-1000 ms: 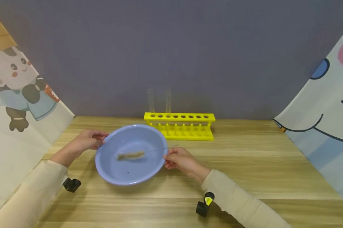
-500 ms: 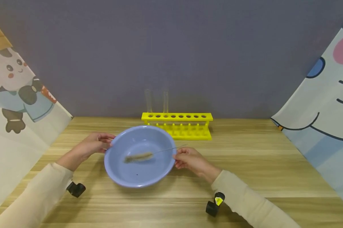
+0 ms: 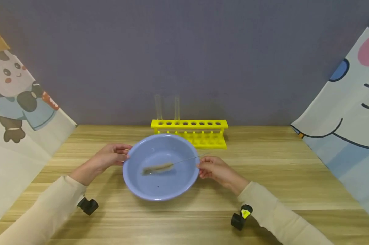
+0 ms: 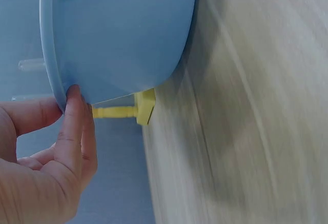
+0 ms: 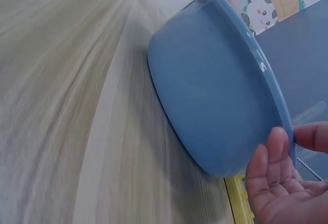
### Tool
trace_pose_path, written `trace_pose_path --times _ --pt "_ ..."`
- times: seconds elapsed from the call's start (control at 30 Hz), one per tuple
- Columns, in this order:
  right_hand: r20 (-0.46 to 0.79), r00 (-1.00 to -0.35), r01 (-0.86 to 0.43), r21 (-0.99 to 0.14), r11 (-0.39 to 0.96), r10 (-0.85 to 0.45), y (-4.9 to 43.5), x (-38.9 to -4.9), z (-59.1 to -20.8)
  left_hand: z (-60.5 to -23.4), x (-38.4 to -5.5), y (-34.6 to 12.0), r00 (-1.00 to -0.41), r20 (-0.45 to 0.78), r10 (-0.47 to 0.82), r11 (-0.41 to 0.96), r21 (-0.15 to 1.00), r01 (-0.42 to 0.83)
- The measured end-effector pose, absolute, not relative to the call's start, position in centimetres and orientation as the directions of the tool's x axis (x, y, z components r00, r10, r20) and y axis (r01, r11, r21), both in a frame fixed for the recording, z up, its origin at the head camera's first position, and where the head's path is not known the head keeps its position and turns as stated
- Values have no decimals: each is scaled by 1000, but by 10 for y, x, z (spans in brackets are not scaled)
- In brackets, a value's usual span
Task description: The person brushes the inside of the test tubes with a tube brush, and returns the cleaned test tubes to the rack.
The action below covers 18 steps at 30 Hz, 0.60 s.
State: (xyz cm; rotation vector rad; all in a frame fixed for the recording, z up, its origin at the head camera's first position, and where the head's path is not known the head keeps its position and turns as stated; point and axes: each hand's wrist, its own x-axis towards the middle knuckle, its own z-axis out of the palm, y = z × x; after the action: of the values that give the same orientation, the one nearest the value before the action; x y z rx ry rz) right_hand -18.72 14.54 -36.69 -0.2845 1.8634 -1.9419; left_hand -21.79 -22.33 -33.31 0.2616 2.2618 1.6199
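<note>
A blue plastic basin (image 3: 161,185) is held between both hands over the front of a yellow test tube rack (image 3: 209,145). The left hand (image 3: 112,157) pinches its left rim; in the left wrist view, thumb and fingers (image 4: 72,137) sit on either side of it. Opposite, the right hand (image 3: 219,170) grips the right rim, with the fingertips (image 5: 277,144) against the outer wall. Inside the basin lies a test tube brush (image 3: 157,168), bristles toward the left. Its thin wire handle passes over the rim near the right hand. Whether the basin's base touches the table cannot be told.
Two clear test tubes, a left tube (image 3: 158,107) and a right tube (image 3: 177,108), stand upright in the rack's left part. A grey wall (image 3: 252,68) rises behind the wooden table (image 3: 273,163). Printed cartoon panels flank it on both sides.
Both hands have carried the basin to the right, with the brush inside. It covers more of the rack's lower left part than before. The grip on each rim looks the same.
</note>
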Motion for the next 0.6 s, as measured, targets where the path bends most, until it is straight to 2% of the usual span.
trace_pose_path --times 0.6 --pt "-150 -885 167 -986 0 -440 188 -189 -367 -343 -206 -185 -936 -153 317 244 967 -75"
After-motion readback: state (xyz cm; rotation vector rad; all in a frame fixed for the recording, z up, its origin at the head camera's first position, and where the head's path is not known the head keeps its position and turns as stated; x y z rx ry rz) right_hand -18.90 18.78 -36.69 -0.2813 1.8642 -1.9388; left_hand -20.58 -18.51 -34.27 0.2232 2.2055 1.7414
